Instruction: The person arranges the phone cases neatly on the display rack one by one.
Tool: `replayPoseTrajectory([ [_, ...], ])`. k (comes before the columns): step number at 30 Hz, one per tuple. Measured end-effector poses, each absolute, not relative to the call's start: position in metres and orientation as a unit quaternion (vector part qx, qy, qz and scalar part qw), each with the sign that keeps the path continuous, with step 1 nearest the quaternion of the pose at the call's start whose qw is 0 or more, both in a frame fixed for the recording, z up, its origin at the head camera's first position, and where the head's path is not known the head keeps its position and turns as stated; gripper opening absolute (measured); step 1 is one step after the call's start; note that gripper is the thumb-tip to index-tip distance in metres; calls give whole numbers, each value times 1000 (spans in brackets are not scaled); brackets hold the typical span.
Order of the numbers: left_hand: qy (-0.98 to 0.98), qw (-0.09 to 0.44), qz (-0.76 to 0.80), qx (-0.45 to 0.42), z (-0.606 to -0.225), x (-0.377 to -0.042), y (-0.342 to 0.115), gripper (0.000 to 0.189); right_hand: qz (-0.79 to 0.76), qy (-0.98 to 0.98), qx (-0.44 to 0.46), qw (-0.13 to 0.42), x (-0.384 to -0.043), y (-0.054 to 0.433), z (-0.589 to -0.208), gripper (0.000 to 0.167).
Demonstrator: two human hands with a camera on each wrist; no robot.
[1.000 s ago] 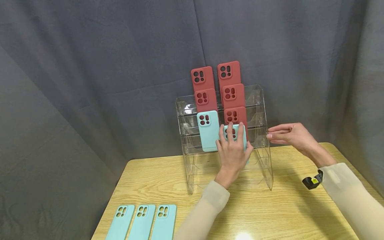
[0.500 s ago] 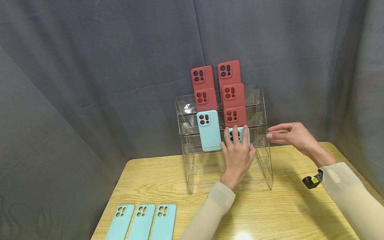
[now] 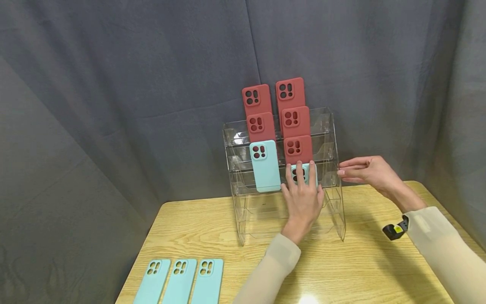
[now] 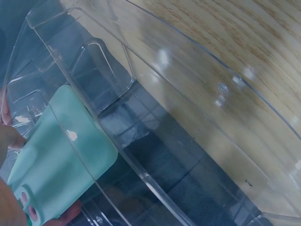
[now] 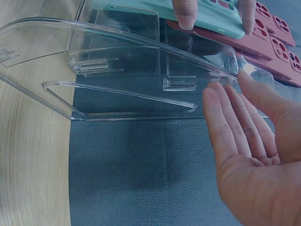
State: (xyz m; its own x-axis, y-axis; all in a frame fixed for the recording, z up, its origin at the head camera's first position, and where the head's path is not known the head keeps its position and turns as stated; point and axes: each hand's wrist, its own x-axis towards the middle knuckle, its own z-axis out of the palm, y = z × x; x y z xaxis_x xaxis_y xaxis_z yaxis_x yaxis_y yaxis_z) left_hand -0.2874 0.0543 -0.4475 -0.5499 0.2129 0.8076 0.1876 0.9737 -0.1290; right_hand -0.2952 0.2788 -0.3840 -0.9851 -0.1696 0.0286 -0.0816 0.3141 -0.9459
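Five red phone cases (image 3: 298,156) and one mint case (image 3: 266,173) already stand in the clear acrylic rack (image 3: 324,145), where the left hand (image 3: 302,202) grips a second mint case (image 4: 70,153), the right hand (image 3: 372,172) touches the side, fingers nearly straight, and three mint cases (image 3: 180,283) lie unplaced on the tabletop (image 3: 197,228).

In your head view, a dark grey curtain (image 3: 152,76) hangs in folds across the top and down both sides, a thin seam (image 3: 252,38) at upper centre; below you spreads a wood-grained table (image 3: 193,228) with rounded corners.
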Motion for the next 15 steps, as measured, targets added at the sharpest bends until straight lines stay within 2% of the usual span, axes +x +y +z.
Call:
replayPoseTrajectory([
  [7, -896, 426, 18, -123, -444, -283, 51, 81, -584, 807, -79, 39, -296, 281, -384, 66],
  [10, -882, 447, 11, -147, -442, -280, 40, 75, -579, 810, -81, 41, -296, 281, -385, 66],
  [15, -846, 491, -31, -207, -433, -278, 8, 53, -576, 812, -83, 45, -297, 281, -385, 66],
])
